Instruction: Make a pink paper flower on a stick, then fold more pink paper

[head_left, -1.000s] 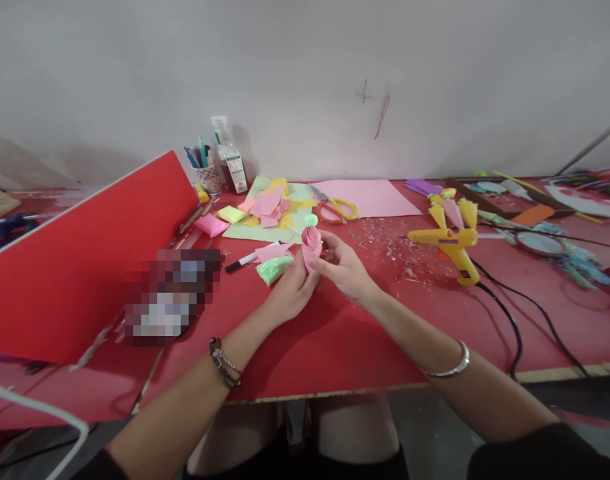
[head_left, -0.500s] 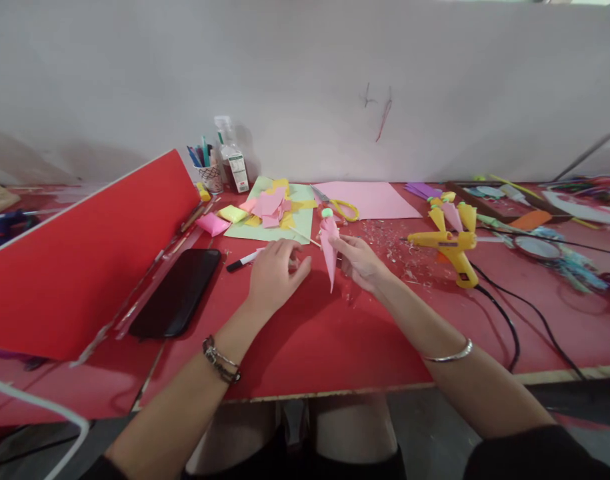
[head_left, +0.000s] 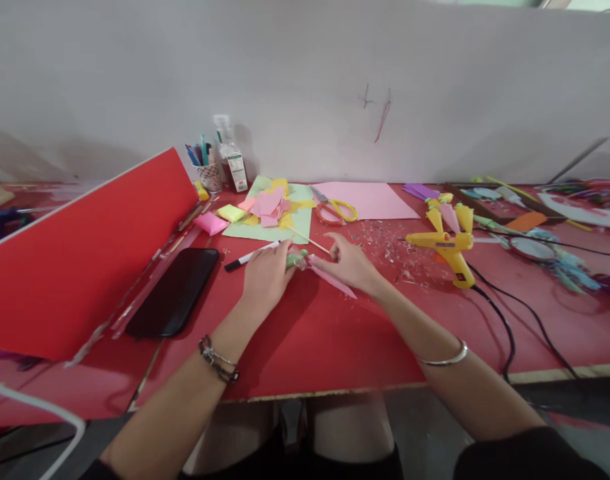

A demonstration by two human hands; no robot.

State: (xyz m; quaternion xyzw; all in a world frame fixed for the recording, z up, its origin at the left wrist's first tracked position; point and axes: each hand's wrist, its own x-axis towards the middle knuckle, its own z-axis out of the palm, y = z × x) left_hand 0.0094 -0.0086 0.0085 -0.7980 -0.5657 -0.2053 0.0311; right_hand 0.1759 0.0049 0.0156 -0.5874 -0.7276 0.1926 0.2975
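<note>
Between my two hands, just above the red tabletop, a pink paper cone (head_left: 335, 277) lies tilted, its point toward the lower right. A light green piece (head_left: 297, 258) is at its upper left end; its exact form is blurred. My left hand (head_left: 265, 275) has its fingers closed on the green piece. My right hand (head_left: 353, 267) pinches the pink cone near its wide end. Beyond the hands a thin wooden stick (head_left: 309, 239) lies on the table, and a black-and-white marker (head_left: 252, 256) is beside my left hand.
Scissors (head_left: 339, 209) lie on pink paper (head_left: 379, 200), near paper scraps (head_left: 272, 205). A yellow glue gun (head_left: 449, 248) with its cord is at right, by finished-looking yellow and pink cones (head_left: 449, 217). A phone (head_left: 175, 293) and a slanted red board (head_left: 95, 260) are left.
The pink cone has turned from nearly upright to slanting, its green end now leftward. My left hand has moved from resting beside it to gripping the green piece.
</note>
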